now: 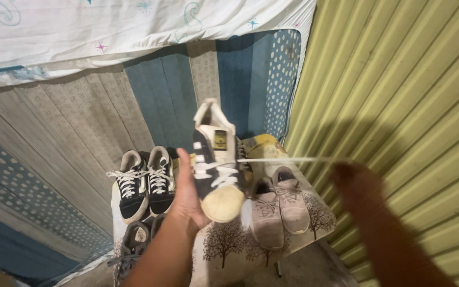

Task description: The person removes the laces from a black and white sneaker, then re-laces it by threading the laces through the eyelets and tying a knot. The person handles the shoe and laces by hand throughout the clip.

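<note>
My left hand [187, 199] grips a white sneaker [216, 159] with dark side stripes and a worn toe cap, holding it up above a small table. A white shoelace [288, 159] runs taut from the sneaker out to the right. My right hand [354, 183], blurred by motion, pulls on the far end of that lace near the green wall. Below the sneaker, a pair of black sneakers [142, 183] with white laces stands on the left of the table, and a pair of beige sneakers [277, 210] on the right.
The table wears a white cloth with tree prints [229, 244]. A grey shoe [134, 242] lies at its front left corner. A green corrugated wall [399, 106] rises on the right. A mattress edge with a white patterned sheet [134, 26] hangs above.
</note>
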